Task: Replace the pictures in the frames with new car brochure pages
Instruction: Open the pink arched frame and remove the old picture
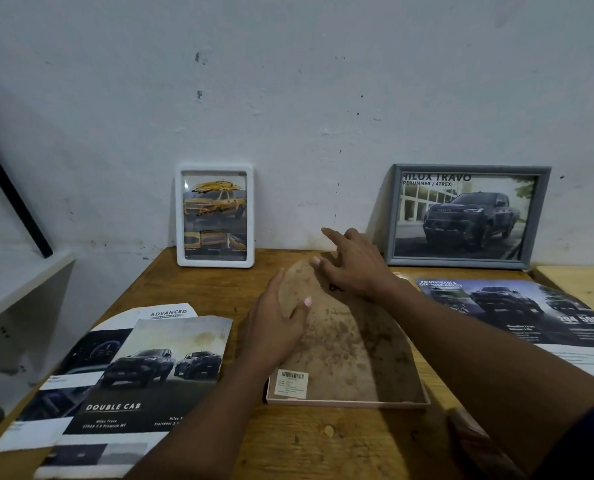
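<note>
Two frames stand finished against the wall at the back of the worktop [198,289]: the white frame [214,215] shows a yellow pickup page, and the grey frame [467,216] shows a dark pickup page headed "HILUX TRAVO". I judge both to be already refilled with brochure pages.

A third frame, the pink frame [347,401], lies face down in front of me at the centre of the worktop. Its brown backing board [351,344], stained and carrying a barcode label [292,384] at the near left corner, sits in place inside the rim. My left hand [276,323] rests flat on the board's far left edge, fingers loosely spread, gripping nothing. My right hand [352,263] presses on the far end, fingers splayed, index raised, also holding nothing. Whether the board's fasteners are shut or open I cannot tell; my hands cover that end.

Loose brochure pages are unused: the "DOUBLE CAB" page [150,372] over another sheet [81,344] on the left, and a "POWERTRAIN" page [531,313] on the right.

Remaining, in my judgement: this third frame.
</note>
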A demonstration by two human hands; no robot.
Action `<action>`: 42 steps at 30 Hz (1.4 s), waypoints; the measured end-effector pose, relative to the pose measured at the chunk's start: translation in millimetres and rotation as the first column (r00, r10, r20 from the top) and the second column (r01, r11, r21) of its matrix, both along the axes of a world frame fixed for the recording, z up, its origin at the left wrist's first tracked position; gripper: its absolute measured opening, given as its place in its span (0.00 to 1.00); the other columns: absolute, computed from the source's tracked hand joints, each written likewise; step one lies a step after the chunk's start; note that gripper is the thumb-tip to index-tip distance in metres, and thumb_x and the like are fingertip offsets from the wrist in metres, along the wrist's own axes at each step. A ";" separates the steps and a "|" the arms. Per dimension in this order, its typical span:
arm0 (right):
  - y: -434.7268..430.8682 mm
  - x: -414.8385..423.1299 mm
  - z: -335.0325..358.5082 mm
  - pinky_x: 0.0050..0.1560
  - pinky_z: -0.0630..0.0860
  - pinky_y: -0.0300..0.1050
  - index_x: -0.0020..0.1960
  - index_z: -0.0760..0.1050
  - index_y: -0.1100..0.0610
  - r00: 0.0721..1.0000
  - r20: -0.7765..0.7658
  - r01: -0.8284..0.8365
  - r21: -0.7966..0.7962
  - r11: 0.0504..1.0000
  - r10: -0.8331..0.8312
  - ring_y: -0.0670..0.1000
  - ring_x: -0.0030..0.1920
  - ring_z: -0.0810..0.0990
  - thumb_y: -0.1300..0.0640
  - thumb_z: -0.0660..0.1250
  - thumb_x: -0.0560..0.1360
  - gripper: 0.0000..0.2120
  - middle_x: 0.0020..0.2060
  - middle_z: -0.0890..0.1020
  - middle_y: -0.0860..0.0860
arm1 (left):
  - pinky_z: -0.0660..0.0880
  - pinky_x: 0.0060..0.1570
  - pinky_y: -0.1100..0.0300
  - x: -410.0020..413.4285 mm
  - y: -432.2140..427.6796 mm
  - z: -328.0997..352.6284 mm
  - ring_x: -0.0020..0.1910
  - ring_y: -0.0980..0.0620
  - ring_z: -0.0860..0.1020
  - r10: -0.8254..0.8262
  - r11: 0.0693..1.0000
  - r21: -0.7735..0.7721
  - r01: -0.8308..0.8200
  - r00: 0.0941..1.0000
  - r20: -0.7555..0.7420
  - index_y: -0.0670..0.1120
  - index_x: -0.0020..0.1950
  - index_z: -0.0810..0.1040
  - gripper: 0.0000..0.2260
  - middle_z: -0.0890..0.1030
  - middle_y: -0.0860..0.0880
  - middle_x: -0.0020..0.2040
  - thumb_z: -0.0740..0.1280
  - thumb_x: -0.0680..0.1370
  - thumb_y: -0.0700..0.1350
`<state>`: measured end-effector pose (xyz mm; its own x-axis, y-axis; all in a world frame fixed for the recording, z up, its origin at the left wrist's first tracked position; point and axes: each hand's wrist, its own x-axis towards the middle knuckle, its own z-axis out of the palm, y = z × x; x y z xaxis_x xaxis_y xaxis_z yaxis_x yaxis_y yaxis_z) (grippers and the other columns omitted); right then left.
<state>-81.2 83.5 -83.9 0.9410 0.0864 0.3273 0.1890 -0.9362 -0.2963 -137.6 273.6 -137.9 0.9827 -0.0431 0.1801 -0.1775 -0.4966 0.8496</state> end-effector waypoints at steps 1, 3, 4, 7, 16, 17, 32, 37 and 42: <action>-5.4 -4.1 0.0 0.63 0.71 0.58 0.78 0.57 0.47 1.000 -0.003 0.026 0.049 0.998 -0.026 0.59 0.66 0.70 0.36 0.59 0.77 0.34 0.65 0.71 0.57 | 0.69 0.68 0.48 -0.9 0.6 0.4 0.75 0.47 0.67 0.018 1.000 -0.010 -0.018 1.000 0.013 0.61 0.80 0.57 0.33 0.67 0.52 0.77 0.68 0.78 0.60; -18.9 -16.2 -1.3 0.65 0.71 0.61 0.78 0.57 0.49 0.995 -0.055 0.096 0.178 0.979 -0.088 0.60 0.69 0.70 0.38 0.62 0.77 0.34 0.70 0.69 0.58 | 0.69 0.66 0.50 -1.0 2.8 1.3 0.74 0.47 0.68 0.053 0.998 -0.018 -0.052 0.998 0.035 0.60 0.80 0.59 0.32 0.69 0.51 0.76 0.68 0.79 0.59; -26.6 -24.6 -2.4 0.64 0.73 0.61 0.77 0.59 0.50 0.989 -0.095 0.132 0.247 0.960 -0.111 0.60 0.68 0.71 0.39 0.64 0.76 0.34 0.71 0.70 0.57 | 0.69 0.66 0.50 -0.6 4.8 1.6 0.74 0.47 0.68 0.064 0.998 -0.017 -0.064 0.997 0.048 0.60 0.80 0.60 0.32 0.69 0.52 0.76 0.68 0.78 0.59; -44.7 -55.9 -7.6 0.51 0.81 0.55 0.74 0.63 0.50 0.964 -0.239 0.211 0.410 0.887 -0.119 0.52 0.54 0.80 0.43 0.68 0.75 0.30 0.61 0.78 0.55 | 0.69 0.64 0.53 2.0 10.1 5.3 0.72 0.47 0.70 0.077 0.996 -0.058 -0.073 0.995 0.070 0.59 0.80 0.61 0.32 0.71 0.51 0.75 0.69 0.79 0.58; -56.6 -103.8 26.3 0.49 0.82 0.57 0.71 0.66 0.48 0.986 -0.146 0.163 0.776 0.609 -0.078 0.55 0.53 0.81 0.60 0.60 0.81 0.20 0.58 0.77 0.53 | 0.65 0.69 0.54 4.5 -24.6 56.4 0.75 0.46 0.67 0.021 0.996 -0.083 -0.010 0.991 0.131 0.54 0.82 0.56 0.33 0.67 0.49 0.78 0.66 0.81 0.57; -65.1 -104.1 35.5 0.50 0.82 0.58 0.71 0.67 0.48 0.987 -0.123 0.160 0.775 0.611 -0.102 0.56 0.53 0.81 0.60 0.59 0.82 0.20 0.59 0.76 0.53 | 0.65 0.69 0.54 5.9 -31.9 61.1 0.75 0.46 0.66 -0.018 0.997 -0.070 0.027 0.992 0.124 0.55 0.83 0.54 0.34 0.66 0.49 0.79 0.66 0.81 0.57; -180.5 -126.1 -13.2 0.59 0.74 0.53 0.65 0.74 0.62 0.811 -0.327 0.556 0.166 0.815 -0.486 0.64 0.59 0.77 0.59 0.60 0.80 0.16 0.60 0.79 0.64 | 0.50 0.78 0.43 -1.0 -5.7 -3.1 0.82 0.45 0.46 -0.056 0.765 0.639 0.083 0.996 -0.062 0.54 0.83 0.46 0.33 0.46 0.48 0.84 0.50 0.82 0.65; -166.7 -123.6 -19.3 0.57 0.72 0.50 0.67 0.73 0.62 0.835 -0.279 0.502 0.037 0.864 -0.473 0.62 0.61 0.76 0.60 0.61 0.79 0.17 0.61 0.78 0.62 | 0.53 0.77 0.43 16.2 9.4 -11.2 0.82 0.46 0.48 -0.079 0.765 0.639 0.083 0.996 -0.035 0.54 0.83 0.48 0.33 0.49 0.50 0.84 0.51 0.81 0.66; -156.5 -121.5 -28.4 0.62 0.72 0.54 0.67 0.72 0.59 0.839 -0.245 0.481 -0.086 0.872 -0.487 0.62 0.63 0.73 0.53 0.61 0.79 0.19 0.63 0.76 0.63 | 0.54 0.77 0.41 23.5 14.7 -13.3 0.82 0.47 0.48 -0.071 0.774 0.629 0.077 0.997 -0.035 0.56 0.83 0.49 0.35 0.50 0.52 0.83 0.51 0.80 0.69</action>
